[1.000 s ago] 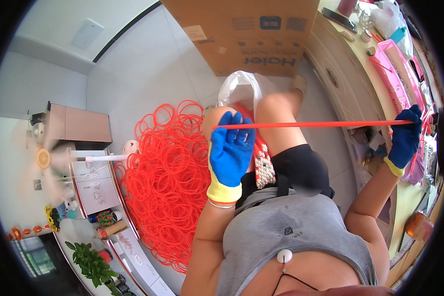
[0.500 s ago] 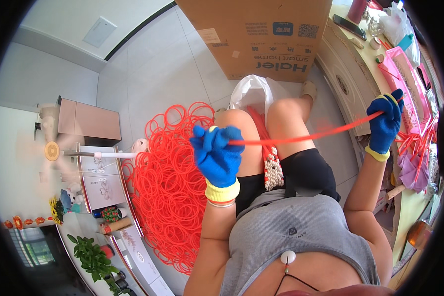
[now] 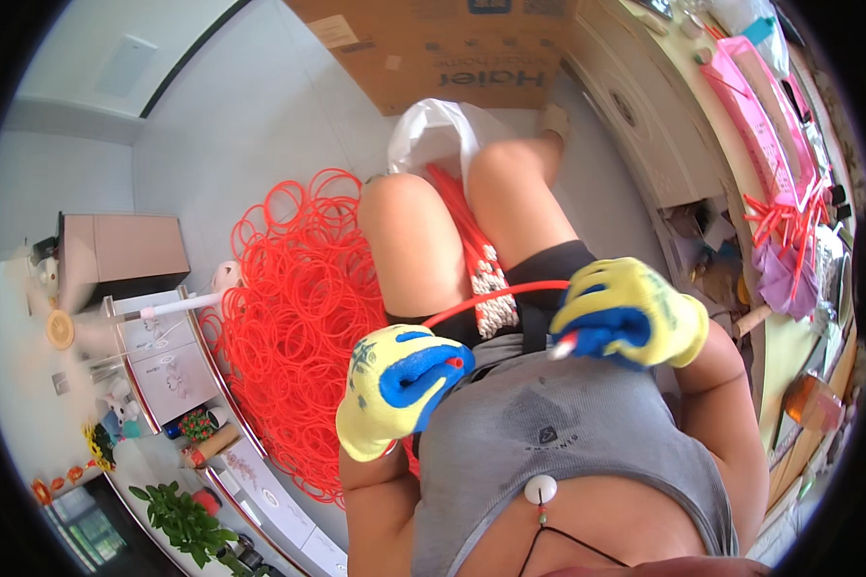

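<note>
Both my hands wear yellow gloves with blue palms. My left hand is closed round a red plastic tube, whose end pokes out of the fist toward the right. The tube arches over my lap to my right hand, which is closed on its other part. A white-tipped end sticks out of the right fist toward the left. The two ends are apart, facing each other. Between my thighs lies a bundle of red tubes with white ends, running into a white plastic bag.
A large heap of red rings covers the floor at my left, beside a fan and low cabinets. A cardboard box stands ahead. At my right, a long counter bears a pink box and loose red pieces.
Both hands have come together and lower over my lap, and turned so the gloves' yellow backs show. The tube, stretched nearly straight before, is now bent into an arch. The view has shifted.
</note>
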Tool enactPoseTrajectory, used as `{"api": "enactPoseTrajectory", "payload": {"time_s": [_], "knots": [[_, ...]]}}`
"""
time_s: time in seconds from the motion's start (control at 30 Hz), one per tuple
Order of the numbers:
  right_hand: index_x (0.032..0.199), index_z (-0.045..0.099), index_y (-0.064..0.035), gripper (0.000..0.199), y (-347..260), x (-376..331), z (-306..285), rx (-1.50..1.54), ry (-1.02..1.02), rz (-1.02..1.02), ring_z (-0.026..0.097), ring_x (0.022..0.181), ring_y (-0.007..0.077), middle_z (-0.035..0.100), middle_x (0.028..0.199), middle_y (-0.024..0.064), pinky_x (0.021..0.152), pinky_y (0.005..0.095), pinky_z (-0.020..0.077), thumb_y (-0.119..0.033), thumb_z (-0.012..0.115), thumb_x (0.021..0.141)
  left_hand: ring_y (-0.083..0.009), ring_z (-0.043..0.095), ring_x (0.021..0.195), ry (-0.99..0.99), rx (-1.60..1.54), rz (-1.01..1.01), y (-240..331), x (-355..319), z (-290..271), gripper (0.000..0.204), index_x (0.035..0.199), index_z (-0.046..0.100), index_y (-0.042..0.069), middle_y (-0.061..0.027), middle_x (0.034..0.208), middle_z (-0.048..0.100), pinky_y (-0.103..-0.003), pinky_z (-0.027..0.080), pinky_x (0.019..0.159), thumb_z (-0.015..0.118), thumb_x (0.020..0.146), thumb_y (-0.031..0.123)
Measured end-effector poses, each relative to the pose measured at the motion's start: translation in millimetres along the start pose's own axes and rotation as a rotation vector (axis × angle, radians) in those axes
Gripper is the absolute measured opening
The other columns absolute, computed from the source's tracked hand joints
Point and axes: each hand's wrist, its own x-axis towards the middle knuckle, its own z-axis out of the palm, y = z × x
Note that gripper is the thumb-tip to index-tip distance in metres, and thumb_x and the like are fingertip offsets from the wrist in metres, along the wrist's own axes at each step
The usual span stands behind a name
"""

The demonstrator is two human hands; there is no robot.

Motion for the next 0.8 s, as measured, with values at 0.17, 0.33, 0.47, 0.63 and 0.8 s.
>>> {"api": "enactPoseTrajectory", "payload": {"time_s": [0.17,0.33,0.47,0.63,0.8], "knots": [[0.110,0.073,-0.0125,0.037,-9.8,13.0,33.9,-0.430,-0.039,0.016,0.070,0.083,0.0277,0.071,0.097,0.0066,0.072,0.0388,0.0551,-0.027,0.075,0.076,-0.0338,0.064,0.071,-0.034,0.331,0.133,-0.1,-0.1,13.3,0.020,0.092,0.073,0.006,-0.0108,0.083,0.071,-0.042,0.050,0.064,0.079,0.073,0.005],[0.108,0.074,-0.0108,0.036,2.1,10.3,49.6,-0.513,0.051,-0.073,0.071,0.074,0.0255,0.071,0.091,0.0065,0.067,0.0367,0.0555,-0.029,0.075,0.077,-0.0356,0.069,0.082,-0.058,0.444,0.089,6.4,-4.8,21.7,0.022,0.097,0.075,0.005,-0.0131,0.092,0.074,-0.044,0.053,0.076,0.077,0.075,0.009],[0.103,0.076,-0.0083,0.032,1.7,9.1,49.6,-0.518,-0.012,-0.037,0.073,0.077,0.0247,0.075,0.094,0.0088,0.066,0.0360,0.0563,-0.026,0.075,0.077,-0.0356,0.068,0.079,-0.050,0.489,0.115,2.2,-4.7,25.8,0.021,0.096,0.075,0.005,-0.0130,0.090,0.072,-0.045,0.053,0.073,0.077,0.075,0.008],[0.107,0.076,-0.0068,0.032,45.4,-21.9,79.5,-0.404,0.005,-0.172,0.075,0.083,0.0254,0.077,0.106,0.0114,0.069,0.0357,0.0575,-0.024,0.072,0.081,-0.0334,0.066,0.071,-0.162,0.507,0.143,-1.7,-2.5,29.9,0.021,0.094,0.073,0.005,-0.0121,0.082,0.069,-0.044,0.050,0.065,0.076,0.073,0.006],[0.110,0.075,-0.0049,0.032,54.4,-14.7,79.0,-0.537,0.075,-0.453,0.075,0.084,0.0252,0.076,0.106,0.0122,0.070,0.0356,0.0572,-0.024,0.070,0.084,-0.0319,0.065,0.069,-0.259,0.484,0.165,-7.9,2.0,34.8,0.022,0.096,0.073,0.005,-0.0118,0.081,0.068,-0.042,0.050,0.061,0.074,0.073,0.005]]}}
